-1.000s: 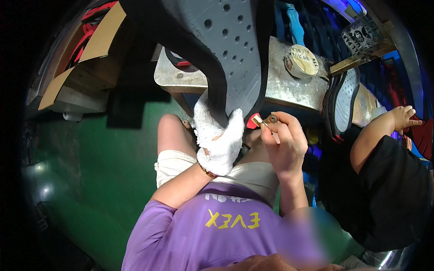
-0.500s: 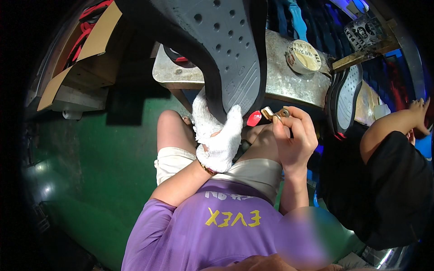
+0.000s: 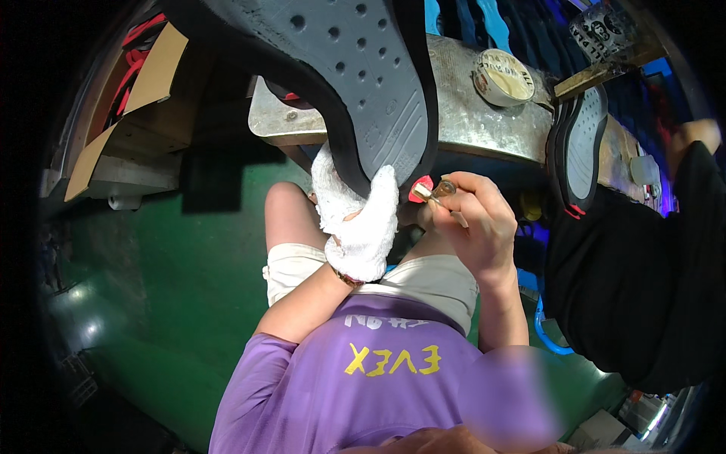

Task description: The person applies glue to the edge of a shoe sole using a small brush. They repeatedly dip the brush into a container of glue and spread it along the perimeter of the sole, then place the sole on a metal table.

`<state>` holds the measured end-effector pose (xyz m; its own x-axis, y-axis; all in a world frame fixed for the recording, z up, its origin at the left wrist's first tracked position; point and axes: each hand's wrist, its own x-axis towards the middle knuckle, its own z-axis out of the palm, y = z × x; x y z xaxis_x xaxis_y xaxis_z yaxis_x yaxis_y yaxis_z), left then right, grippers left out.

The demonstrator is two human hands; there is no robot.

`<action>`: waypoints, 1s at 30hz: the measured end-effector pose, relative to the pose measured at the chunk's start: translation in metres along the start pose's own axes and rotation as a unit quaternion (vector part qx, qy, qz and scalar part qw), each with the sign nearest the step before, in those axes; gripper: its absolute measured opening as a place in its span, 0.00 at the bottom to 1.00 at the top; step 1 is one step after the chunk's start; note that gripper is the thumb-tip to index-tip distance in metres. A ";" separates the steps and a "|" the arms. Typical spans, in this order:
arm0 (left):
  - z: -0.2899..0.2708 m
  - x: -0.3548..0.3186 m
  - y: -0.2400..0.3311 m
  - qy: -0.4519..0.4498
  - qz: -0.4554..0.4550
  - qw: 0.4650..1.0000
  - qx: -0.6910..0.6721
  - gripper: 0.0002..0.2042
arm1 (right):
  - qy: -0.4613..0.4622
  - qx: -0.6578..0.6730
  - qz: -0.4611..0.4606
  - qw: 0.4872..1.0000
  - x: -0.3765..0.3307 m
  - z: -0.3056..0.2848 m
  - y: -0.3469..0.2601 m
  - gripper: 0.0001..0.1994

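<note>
Gloved left grip point(image 3: 361, 219) clamped on shoe sole point(image 3: 355, 76) edge, right grip point(image 3: 473, 223) on brush point(image 3: 439, 198).

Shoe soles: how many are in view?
2. One grey sole is held up by the gloved left hand; another sole leans at the bench's right end. Others may be hidden.

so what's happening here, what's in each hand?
A seated person in a purple shirt holds a shoe up, sole toward the camera. The left hand, in a white cloth glove, grips the heel end of the grey-soled shoe. The bare right hand pinches a small brass-ferruled brush, its red tip at the sole's edge. Behind is a metal bench with a round tin; another shoe hangs off it. Another person in black sits to the right.
</note>
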<state>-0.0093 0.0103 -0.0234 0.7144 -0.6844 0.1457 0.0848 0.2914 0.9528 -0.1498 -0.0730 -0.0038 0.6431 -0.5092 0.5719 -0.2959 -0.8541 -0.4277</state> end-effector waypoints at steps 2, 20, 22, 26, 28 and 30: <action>-0.001 0.000 -0.001 0.005 0.003 1.000 0.014 0.29 | -0.002 0.024 -0.034 0.999 -0.002 -0.001 0.002 0.10; -0.001 -0.002 0.009 -0.041 -0.040 0.997 -0.045 0.27 | 0.059 0.034 -0.010 0.998 -0.020 0.002 0.006 0.12; 0.001 -0.006 0.006 -0.035 -0.023 0.996 -0.075 0.26 | 0.080 0.025 -0.004 0.996 -0.022 0.004 0.011 0.11; 0.002 -0.005 0.003 -0.021 0.010 0.999 -0.036 0.26 | 0.119 0.008 0.020 0.993 -0.022 0.007 0.019 0.11; 0.000 -0.005 0.000 -0.012 0.035 0.999 0.000 0.27 | 0.127 -0.003 0.027 0.991 -0.023 0.006 0.020 0.12; -0.001 -0.005 -0.002 -0.011 0.031 0.999 0.005 0.27 | 0.137 -0.006 0.030 0.990 -0.023 0.006 0.020 0.12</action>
<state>-0.0123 0.0142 -0.0267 0.7022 -0.6800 0.2110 0.0333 0.3275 0.9443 -0.1663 -0.0777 -0.0304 0.4093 -0.5666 0.7151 -0.3369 -0.8222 -0.4587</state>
